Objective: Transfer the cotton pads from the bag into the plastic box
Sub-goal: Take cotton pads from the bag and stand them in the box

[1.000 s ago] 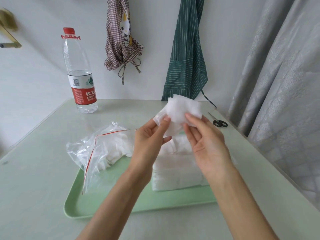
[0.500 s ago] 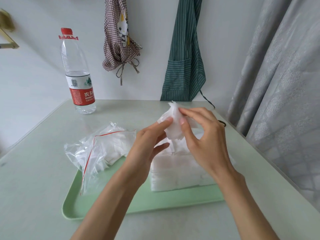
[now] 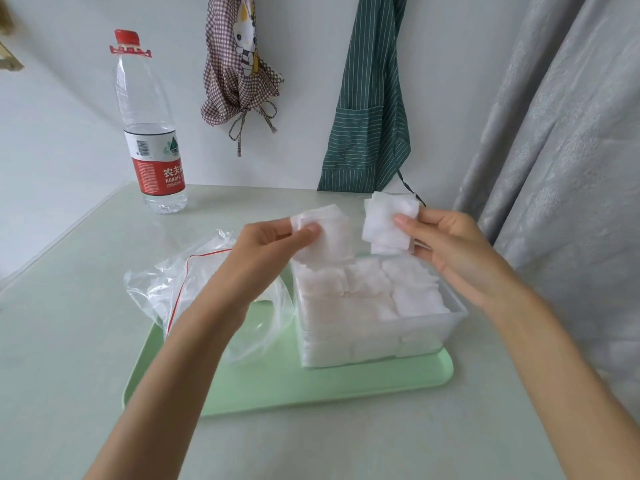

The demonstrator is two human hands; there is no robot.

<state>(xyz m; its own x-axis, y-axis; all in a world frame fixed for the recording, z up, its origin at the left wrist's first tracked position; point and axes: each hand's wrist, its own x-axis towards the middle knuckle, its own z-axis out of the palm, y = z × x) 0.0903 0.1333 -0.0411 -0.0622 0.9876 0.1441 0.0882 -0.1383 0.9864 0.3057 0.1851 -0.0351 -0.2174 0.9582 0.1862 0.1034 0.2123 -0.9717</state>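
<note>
Two bare forearms, sleeveless as far as the lower frame edge. Left hand (image 3: 266, 244): no ring, no watch, no bracelet or strap behind the fingers (image 3: 313, 230). Right hand (image 3: 460, 251): likewise unadorned, wrist plain. Nails short, unpainted, natural finish. No gloves, no bandage, no markings seen on either forearm. Clothing out of view.

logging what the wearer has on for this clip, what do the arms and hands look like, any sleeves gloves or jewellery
Both forearms are bare as far as the frame shows, with no sleeve in view. The left hand and right hand wear no gloves. No ring, watch or bracelet shows on the visible fingers or wrists. The nails that show are short and look unpainted.
</note>
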